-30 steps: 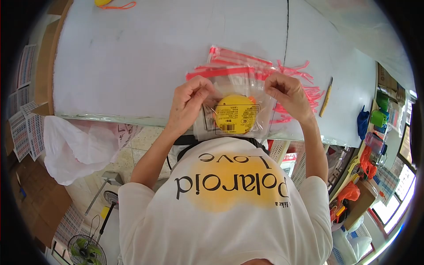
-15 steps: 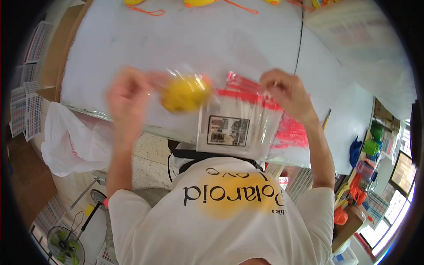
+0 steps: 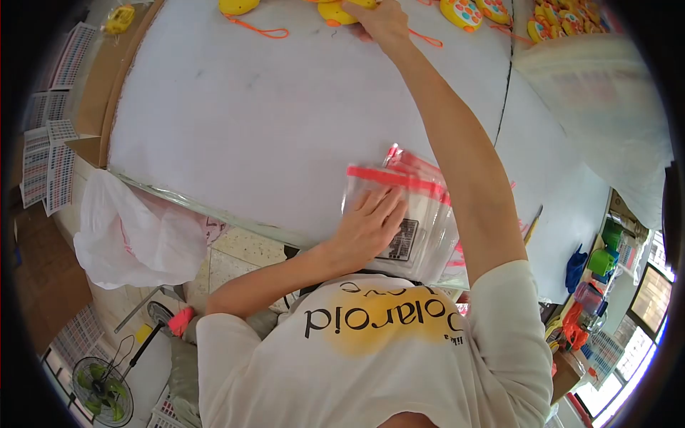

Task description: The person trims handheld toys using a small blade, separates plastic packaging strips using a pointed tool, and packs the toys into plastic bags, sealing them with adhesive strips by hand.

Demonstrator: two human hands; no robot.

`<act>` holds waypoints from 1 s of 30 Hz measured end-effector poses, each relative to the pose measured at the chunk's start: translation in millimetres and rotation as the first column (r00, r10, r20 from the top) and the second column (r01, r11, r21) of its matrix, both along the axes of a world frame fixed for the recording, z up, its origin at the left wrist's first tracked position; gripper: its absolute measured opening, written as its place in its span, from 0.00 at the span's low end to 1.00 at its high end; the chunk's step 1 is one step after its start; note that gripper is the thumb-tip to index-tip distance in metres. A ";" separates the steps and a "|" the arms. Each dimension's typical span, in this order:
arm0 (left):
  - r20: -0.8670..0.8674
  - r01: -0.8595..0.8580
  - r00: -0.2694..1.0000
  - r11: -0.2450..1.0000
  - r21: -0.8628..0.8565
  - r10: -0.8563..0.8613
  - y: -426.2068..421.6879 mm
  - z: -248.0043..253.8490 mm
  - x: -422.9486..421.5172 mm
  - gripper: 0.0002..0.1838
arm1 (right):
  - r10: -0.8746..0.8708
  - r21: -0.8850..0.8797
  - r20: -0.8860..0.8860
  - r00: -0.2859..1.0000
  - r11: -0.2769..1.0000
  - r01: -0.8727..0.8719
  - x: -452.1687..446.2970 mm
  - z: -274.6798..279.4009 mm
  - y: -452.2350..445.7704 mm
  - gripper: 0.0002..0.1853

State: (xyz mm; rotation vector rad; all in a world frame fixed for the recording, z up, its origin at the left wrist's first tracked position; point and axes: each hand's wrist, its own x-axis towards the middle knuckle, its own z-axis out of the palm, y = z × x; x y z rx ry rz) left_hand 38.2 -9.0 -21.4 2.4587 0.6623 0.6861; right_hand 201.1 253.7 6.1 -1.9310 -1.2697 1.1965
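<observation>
Right hand (image 3: 384, 21), in the head view, has moved from the clear bags (image 3: 432, 246) to a yellow toy (image 3: 337, 13) across the table (image 3: 235, 121), fingers touching it, though I cannot tell whether they pinch. Left hand (image 3: 371, 225) rests flat on the bags; picking up seems the step, calling next for a firm grasp

- Fan (image 3: 103, 389): wire cage, green blades, lower left.
- Plastic bag (image 3: 135, 239): white, crumpled, left side.
- Printed sheets (image 3: 59, 167): several, overlapping, beside a cardboard box (image 3: 107, 93).
- Blue item (image 3: 576, 265): right side, nature unclear.
- Green containers (image 3: 604, 260): near a window (image 3: 643, 289), right.
</observation>
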 end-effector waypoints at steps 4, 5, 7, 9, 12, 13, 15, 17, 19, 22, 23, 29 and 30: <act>0.013 -0.063 0.998 0.997 0.037 0.063 -4.6 -15.3 8.5 0.22 | -0.028 0.071 -0.239 0.971 0.996 0.046 4.3 -7.8 -24.6 0.27; 0.041 -0.099 0.994 0.994 0.055 0.097 -6.5 -16.5 8.9 0.21 | -0.023 0.157 -0.300 0.954 0.985 0.073 11.7 -17.1 -31.2 0.24; 0.042 -0.073 0.997 0.997 0.018 0.072 -6.5 -14.1 8.2 0.19 | -0.018 0.113 -0.306 0.952 0.992 0.055 23.4 1.6 -70.2 0.29; 0.046 -0.031 0.998 0.999 -0.017 0.032 -4.1 -12.4 9.6 0.17 | -0.047 0.083 -0.276 0.960 0.994 0.073 45.2 -5.2 -100.5 0.30; 0.030 -0.014 1.000 0.995 0.095 0.011 3.1 -10.3 16.7 0.13 | -0.065 0.037 -0.386 0.920 0.996 0.086 66.6 15.2 -148.4 0.26; 0.046 -0.009 0.999 0.993 0.122 0.004 5.1 -8.1 19.2 0.12 | -0.073 0.034 -0.388 0.919 0.995 0.093 69.0 24.5 -163.8 0.26; 0.062 0.004 0.998 0.989 0.148 -0.013 4.4 -9.7 23.0 0.12 | -0.036 0.099 -0.390 0.920 0.992 0.081 72.8 46.2 -193.3 0.23; 0.114 -0.059 0.991 0.994 -0.091 0.069 -0.3 -15.4 24.1 0.17 | 0.008 0.083 -0.281 0.960 0.996 0.016 77.8 59.5 -224.3 0.23; 0.185 -0.100 0.970 0.949 -0.299 0.160 -3.2 -15.7 18.6 0.20 | 0.053 0.059 -0.171 0.984 0.997 -0.043 78.9 73.5 -250.8 0.23; 0.247 -0.125 0.935 0.888 -0.443 0.255 -3.4 -10.3 17.4 0.22 | 0.234 -0.161 -0.069 0.970 0.957 -0.243 75.8 85.1 -282.4 0.25; 0.273 -0.124 0.932 0.916 -0.383 0.240 -1.2 -8.9 18.1 0.23 | 0.377 -0.157 -0.030 0.926 0.913 -0.377 75.5 82.8 -291.5 0.26; 0.207 -0.052 0.975 0.991 -0.124 0.077 -1.2 -19.1 19.0 0.14 | 0.177 0.036 -0.380 0.908 0.984 -0.177 72.2 65.5 -319.3 0.26; 0.206 -0.051 0.975 0.991 -0.127 0.077 -2.9 -19.0 20.5 0.14 | 0.009 0.080 -0.542 0.840 0.996 0.041 67.5 61.4 -318.9 0.26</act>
